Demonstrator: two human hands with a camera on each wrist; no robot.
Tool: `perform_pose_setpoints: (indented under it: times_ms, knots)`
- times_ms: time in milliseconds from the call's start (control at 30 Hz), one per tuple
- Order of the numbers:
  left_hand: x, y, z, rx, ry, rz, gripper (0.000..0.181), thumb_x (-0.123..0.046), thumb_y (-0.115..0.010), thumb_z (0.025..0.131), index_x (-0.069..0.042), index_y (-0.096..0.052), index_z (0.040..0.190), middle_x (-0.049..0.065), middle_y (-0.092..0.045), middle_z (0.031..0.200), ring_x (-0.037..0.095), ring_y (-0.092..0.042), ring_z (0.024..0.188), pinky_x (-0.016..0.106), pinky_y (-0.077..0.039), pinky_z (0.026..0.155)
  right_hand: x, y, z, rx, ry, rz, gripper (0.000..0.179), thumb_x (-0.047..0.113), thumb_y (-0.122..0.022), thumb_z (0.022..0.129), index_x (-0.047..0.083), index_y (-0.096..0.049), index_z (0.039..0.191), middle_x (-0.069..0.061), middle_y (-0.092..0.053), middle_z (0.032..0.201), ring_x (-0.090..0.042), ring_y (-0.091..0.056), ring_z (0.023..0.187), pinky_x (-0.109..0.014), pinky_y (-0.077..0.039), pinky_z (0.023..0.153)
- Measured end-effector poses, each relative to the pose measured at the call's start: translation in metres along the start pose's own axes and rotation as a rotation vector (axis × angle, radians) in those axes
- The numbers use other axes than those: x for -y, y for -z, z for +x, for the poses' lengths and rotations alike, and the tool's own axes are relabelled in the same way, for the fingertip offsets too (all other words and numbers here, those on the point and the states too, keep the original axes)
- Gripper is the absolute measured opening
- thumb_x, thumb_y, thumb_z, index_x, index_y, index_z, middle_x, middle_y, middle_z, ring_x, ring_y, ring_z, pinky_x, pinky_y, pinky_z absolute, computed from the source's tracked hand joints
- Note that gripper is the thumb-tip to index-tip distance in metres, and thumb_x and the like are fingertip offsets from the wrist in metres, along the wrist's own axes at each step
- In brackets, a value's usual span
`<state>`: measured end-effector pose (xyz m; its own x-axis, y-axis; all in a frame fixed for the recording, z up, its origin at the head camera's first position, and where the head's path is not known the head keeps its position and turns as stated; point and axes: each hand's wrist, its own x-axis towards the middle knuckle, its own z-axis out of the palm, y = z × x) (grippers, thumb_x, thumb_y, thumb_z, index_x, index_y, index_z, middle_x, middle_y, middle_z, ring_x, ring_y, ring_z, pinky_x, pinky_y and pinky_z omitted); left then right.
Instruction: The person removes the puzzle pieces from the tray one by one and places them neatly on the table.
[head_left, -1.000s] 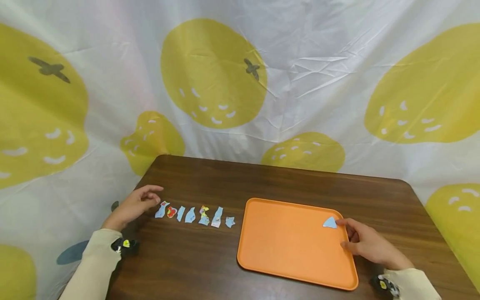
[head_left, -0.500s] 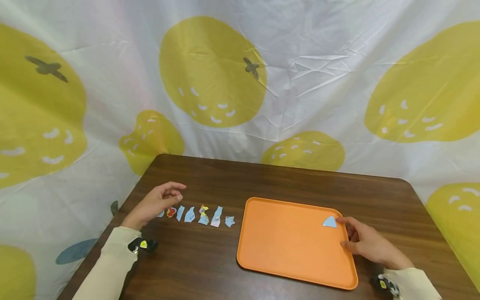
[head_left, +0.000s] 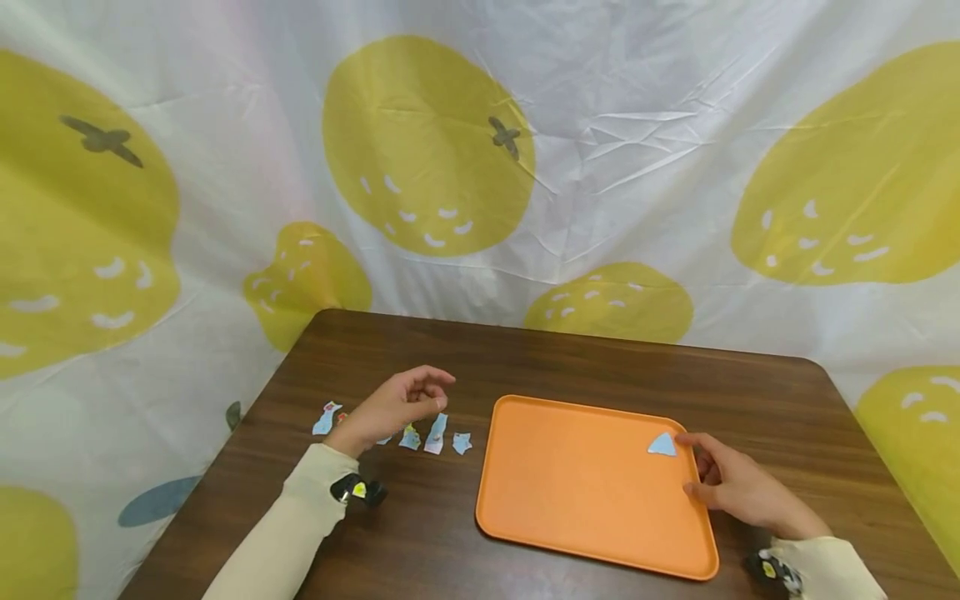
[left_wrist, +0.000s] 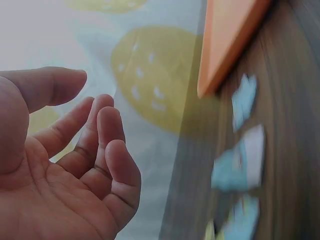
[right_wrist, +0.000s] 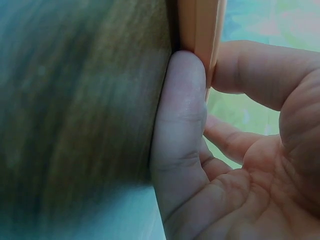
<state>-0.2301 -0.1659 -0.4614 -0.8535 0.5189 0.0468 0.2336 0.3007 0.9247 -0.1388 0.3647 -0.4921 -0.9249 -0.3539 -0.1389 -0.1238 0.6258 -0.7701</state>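
My left hand (head_left: pixel 397 408) hovers above the row of torn paper pieces, its fingers loosely bent and holding nothing. It hides part of the row. To its left shows a light blue piece with a red mark (head_left: pixel 325 419); on its right are a blue-and-yellow piece (head_left: pixel 410 438), a long blue-and-white piece (head_left: pixel 435 434) and a small blue piece (head_left: pixel 462 443). In the left wrist view, the thumb and fingertips stand apart. My right hand (head_left: pixel 738 487) grips the right rim of the orange tray (head_left: pixel 600 550). Close to its fingertips, a blue triangular paper piece (head_left: pixel 662 444) lies on the tray.
The tray rests on a dark brown wooden table (head_left: pixel 420 533), right of the paper row. A white curtain (head_left: pixel 600 200) with yellow fruit prints hangs behind the table and at its sides.
My left hand has moved right over the paper row, from its left end to above its middle. The right hand, the tray and the blue triangle have stayed in place.
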Motion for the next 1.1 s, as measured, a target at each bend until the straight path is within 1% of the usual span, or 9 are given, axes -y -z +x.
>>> perform_pose_setpoints:
  times_ms: [167, 300, 400, 500, 633, 767, 867, 967, 1100]
  knots:
    - [-0.013, -0.026, 0.022, 0.064, -0.051, -0.005, 0.034, -0.018, -0.068, 0.105, -0.013, -0.064, 0.138, 0.009, -0.068, 0.113, 0.036, -0.066, 0.105, 0.028, -0.056, 0.089, -0.001, -0.002, 0.003, 0.003, 0.005, 0.016, 0.073, 0.011, -0.076, 0.096, -0.008, -0.037, 0.154, -0.012, -0.061, 0.096, -0.010, -0.059, 0.075, -0.027, -0.053, 0.063]
    - [-0.024, -0.044, 0.037, 0.106, -0.065, -0.014, 0.033, -0.019, -0.067, 0.105, -0.014, -0.065, 0.137, 0.011, -0.068, 0.115, 0.025, -0.066, 0.100, 0.031, -0.056, 0.087, -0.001, -0.002, 0.007, 0.012, -0.017, 0.027, 0.073, 0.011, -0.076, 0.096, -0.008, -0.037, 0.154, -0.012, -0.061, 0.097, -0.010, -0.058, 0.074, -0.027, -0.053, 0.063]
    - [-0.031, -0.059, 0.048, 0.124, -0.069, 0.000, 0.033, -0.019, -0.069, 0.104, -0.015, -0.066, 0.136, 0.008, -0.067, 0.114, 0.018, -0.063, 0.098, 0.032, -0.053, 0.086, -0.001, -0.001, 0.009, 0.006, -0.022, 0.047, 0.073, 0.010, -0.078, 0.094, -0.008, -0.039, 0.153, -0.012, -0.059, 0.096, -0.010, -0.057, 0.073, -0.027, -0.054, 0.062]
    - [-0.035, -0.073, 0.060, 0.148, -0.079, 0.014, 0.033, -0.018, -0.071, 0.102, -0.015, -0.067, 0.135, 0.003, -0.067, 0.111, 0.014, -0.062, 0.098, 0.028, -0.052, 0.085, -0.001, -0.001, 0.010, 0.005, -0.030, 0.084, 0.073, 0.010, -0.079, 0.094, -0.009, -0.040, 0.153, -0.013, -0.057, 0.096, -0.011, -0.056, 0.073, -0.030, -0.058, 0.062]
    - [-0.043, -0.095, 0.076, 0.224, -0.105, 0.033, 0.036, -0.017, -0.071, 0.101, -0.011, -0.066, 0.137, 0.001, -0.070, 0.110, 0.012, -0.065, 0.100, 0.026, -0.053, 0.085, -0.003, 0.002, 0.006, -0.008, -0.083, 0.114, 0.072, 0.011, -0.078, 0.095, -0.009, -0.042, 0.154, -0.014, -0.056, 0.100, -0.014, -0.058, 0.076, -0.033, -0.062, 0.066]
    - [-0.051, -0.120, 0.093, 0.294, -0.129, 0.073, 0.042, -0.019, -0.074, 0.100, -0.009, -0.064, 0.139, 0.000, -0.071, 0.111, 0.009, -0.066, 0.099, 0.025, -0.055, 0.081, -0.005, 0.006, 0.002, -0.045, -0.107, 0.069, 0.069, 0.011, -0.078, 0.094, -0.008, -0.046, 0.152, -0.015, -0.057, 0.104, -0.014, -0.057, 0.077, -0.029, -0.059, 0.067]
    - [-0.050, -0.140, 0.105, 0.341, -0.130, 0.084, 0.045, -0.019, -0.077, 0.098, -0.009, -0.064, 0.140, -0.001, -0.070, 0.110, 0.008, -0.066, 0.094, 0.026, -0.056, 0.075, -0.005, 0.007, 0.000, -0.068, -0.096, 0.025, 0.068, 0.013, -0.079, 0.092, -0.007, -0.049, 0.151, -0.015, -0.060, 0.107, -0.012, -0.058, 0.079, -0.027, -0.055, 0.067]
    - [-0.048, -0.159, 0.117, 0.382, -0.128, 0.096, 0.047, -0.019, -0.078, 0.097, -0.008, -0.064, 0.141, -0.001, -0.068, 0.112, 0.006, -0.065, 0.094, 0.024, -0.057, 0.075, -0.004, 0.006, -0.001, -0.077, -0.102, 0.010, 0.069, 0.014, -0.080, 0.092, -0.008, -0.050, 0.150, -0.015, -0.063, 0.111, -0.013, -0.062, 0.083, -0.026, -0.055, 0.070]
    - [-0.046, -0.177, 0.130, 0.375, -0.125, 0.120, 0.047, -0.020, -0.080, 0.096, -0.011, -0.066, 0.140, 0.001, -0.070, 0.119, 0.002, -0.064, 0.097, 0.021, -0.057, 0.080, -0.004, 0.004, 0.000, -0.080, -0.114, 0.003, 0.070, 0.013, -0.080, 0.091, -0.010, -0.050, 0.150, -0.015, -0.066, 0.114, -0.015, -0.065, 0.089, -0.026, -0.056, 0.074]
